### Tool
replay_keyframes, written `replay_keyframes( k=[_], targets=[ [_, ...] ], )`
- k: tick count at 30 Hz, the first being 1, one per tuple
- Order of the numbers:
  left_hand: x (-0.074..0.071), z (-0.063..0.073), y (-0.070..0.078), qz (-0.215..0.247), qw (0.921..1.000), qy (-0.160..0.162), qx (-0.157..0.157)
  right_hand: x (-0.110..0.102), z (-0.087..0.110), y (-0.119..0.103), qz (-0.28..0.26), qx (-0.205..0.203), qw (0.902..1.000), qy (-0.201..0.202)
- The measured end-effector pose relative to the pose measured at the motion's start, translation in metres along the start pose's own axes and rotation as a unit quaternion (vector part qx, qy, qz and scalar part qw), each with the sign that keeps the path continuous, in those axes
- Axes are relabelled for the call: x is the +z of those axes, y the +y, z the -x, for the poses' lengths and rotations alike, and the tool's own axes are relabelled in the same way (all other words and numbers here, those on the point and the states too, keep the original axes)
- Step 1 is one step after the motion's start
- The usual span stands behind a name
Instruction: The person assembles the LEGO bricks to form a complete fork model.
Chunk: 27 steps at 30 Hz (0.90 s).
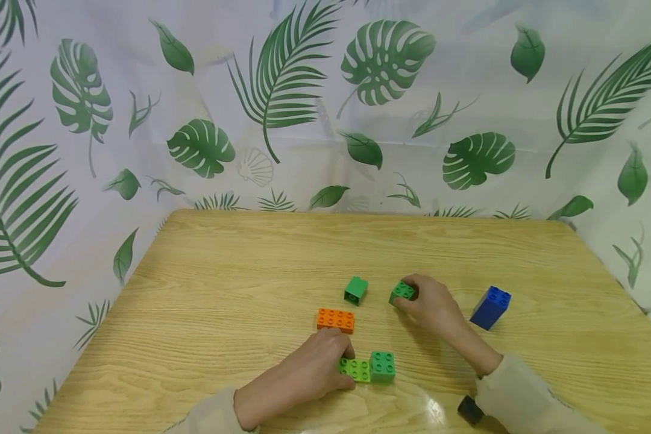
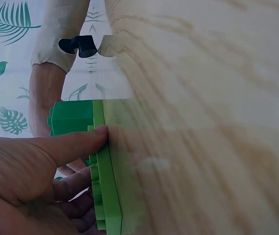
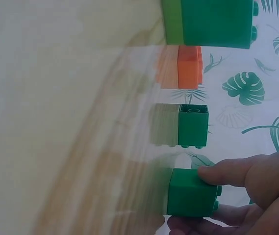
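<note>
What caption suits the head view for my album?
The left hand holds a lime brick and the right hand a green block, with an orange brick and a blue block nearby.

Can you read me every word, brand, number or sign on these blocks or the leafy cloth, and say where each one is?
None: no word, brand, number or sign can be read.
Light green block, orange block, blue block: no readable text; any marks on the studs are too small.
Cloth: leaf and shell pictures, no lettering visible.
</note>
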<state>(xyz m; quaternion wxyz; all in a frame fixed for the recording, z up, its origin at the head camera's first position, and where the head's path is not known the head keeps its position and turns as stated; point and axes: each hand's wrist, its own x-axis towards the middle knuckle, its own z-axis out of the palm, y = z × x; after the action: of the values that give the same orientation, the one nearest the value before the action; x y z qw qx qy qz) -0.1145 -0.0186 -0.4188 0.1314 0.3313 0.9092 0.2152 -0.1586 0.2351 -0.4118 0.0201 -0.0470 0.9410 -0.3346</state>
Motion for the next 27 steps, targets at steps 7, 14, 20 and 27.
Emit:
replay_keyframes(
  k=[7, 14, 20, 27],
  targets=[
    [-0.001, 0.001, 0.0, -0.007, 1.0, 0.003, 0.006, 0.0, 0.006, -0.002, -0.004, -0.004, 1.0, -0.003],
    [0.0, 0.003, 0.0, -0.018, 0.9997, 0.009, 0.016, -0.003, 0.014, -0.011, -0.008, -0.007, 0.9999, -0.003],
    [-0.001, 0.004, -0.001, -0.023, 0.9996, 0.009, 0.015, -0.006, 0.021, -0.023, -0.008, -0.013, 0.9999, 0.002],
    [-0.001, 0.005, -0.003, -0.015, 0.9998, 0.007, 0.006, -0.011, 0.032, -0.037, -0.019, -0.054, 0.9983, 0.004]
  ],
)
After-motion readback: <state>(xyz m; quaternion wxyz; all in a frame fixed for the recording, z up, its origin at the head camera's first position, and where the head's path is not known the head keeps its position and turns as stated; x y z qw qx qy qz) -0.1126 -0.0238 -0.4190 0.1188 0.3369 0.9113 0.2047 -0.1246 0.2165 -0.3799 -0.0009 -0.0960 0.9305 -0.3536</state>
